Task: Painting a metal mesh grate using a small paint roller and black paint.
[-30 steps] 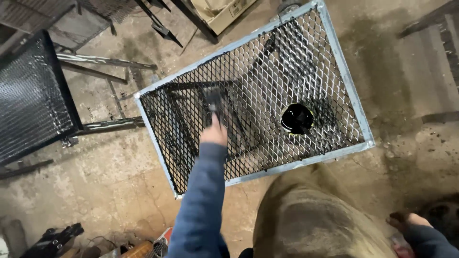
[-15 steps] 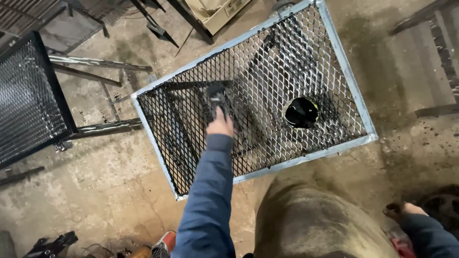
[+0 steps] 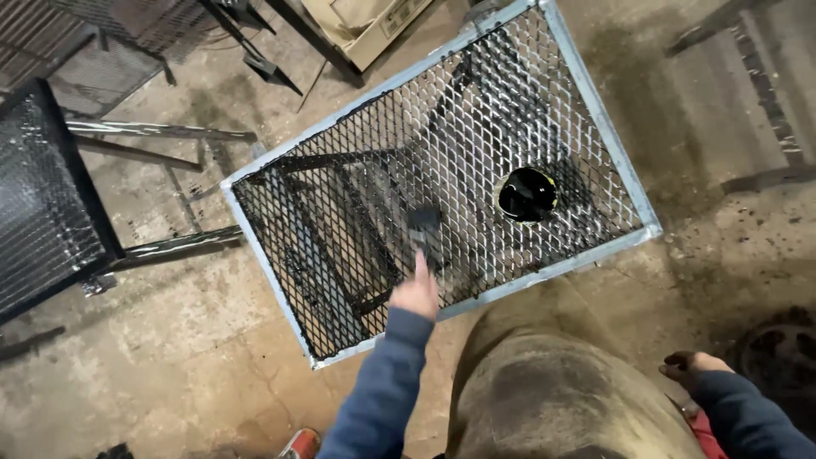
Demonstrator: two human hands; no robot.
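Head view: left hand (image 3: 415,295) is closed around black flat paintbrush (image 3: 424,231), bristles on grey-framed expanded-metal mesh panel (image 3: 595,127) w/ round black paint can (image 3: 527,194) nearby. Better keep strokes light, along strands. Right hand (image 3: 693,365) loosely curled, holds nothing.

mesh panel under black paint, seen from above

left hand (image 3: 415,295) grips a paintbrush (image 3: 424,233), its bristles on the expanded-metal mesh panel (image 3: 442,170) in its pale steel frame; round tin of black paint (image 3: 527,194) beneath the mesh, right of the brush; right hand (image 3: 690,365) hangs low at the side, dark-stained, holding nothing visible; black mesh panel (image 3: 38,204) at left; stained concrete floor (image 3: 170,340).
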